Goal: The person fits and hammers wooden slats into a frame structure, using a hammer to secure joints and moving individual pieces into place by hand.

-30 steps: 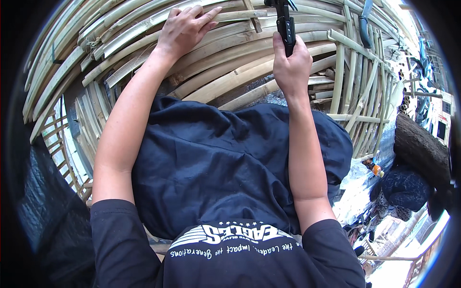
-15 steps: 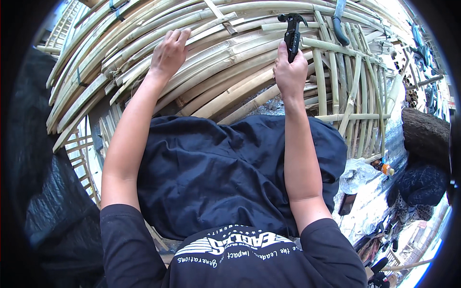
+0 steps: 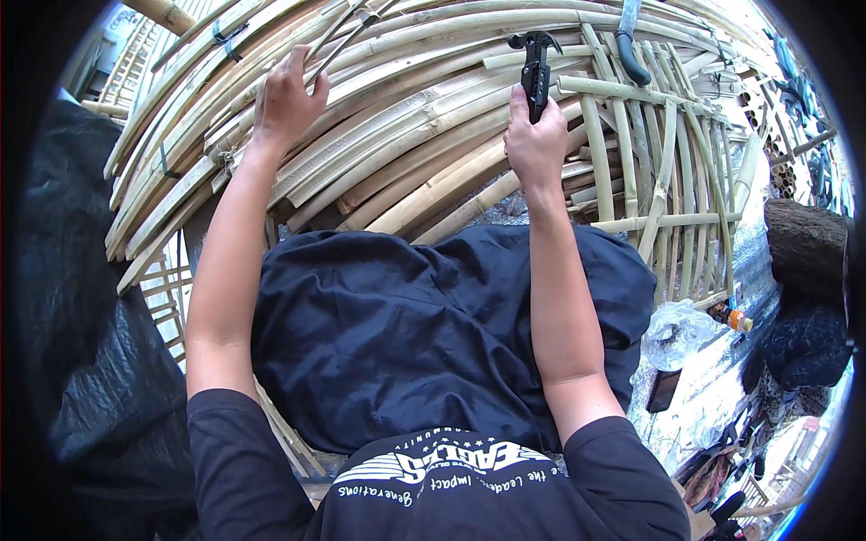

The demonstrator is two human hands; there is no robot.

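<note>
My right hand (image 3: 538, 149) is closed around the handle of a black claw hammer (image 3: 535, 77), its head upright above my fist. My left hand (image 3: 287, 104) holds the near end of a thin bamboo strip (image 3: 336, 43) between thumb and fingers; the strip points up and to the right, its far end near the picture's top edge. Under both hands lies a large stack of long, split bamboo strips (image 3: 388, 131), curved by the lens. Dark cloth (image 3: 451, 316) covers my lap below them.
At right stands a bamboo lattice panel (image 3: 667, 162) with a grey, dark-ended curved handle (image 3: 631, 59) above it. A clear plastic bag (image 3: 677, 329), a phone (image 3: 664, 390) and a small bottle (image 3: 735, 318) lie beside my lap. A dark log (image 3: 806, 243) is farther right; black sheeting (image 3: 99, 361) hangs at left.
My left hand has moved left and slightly up, swinging the bamboo strip to a steeper angle. My right hand and the hammer have shifted slightly left.
</note>
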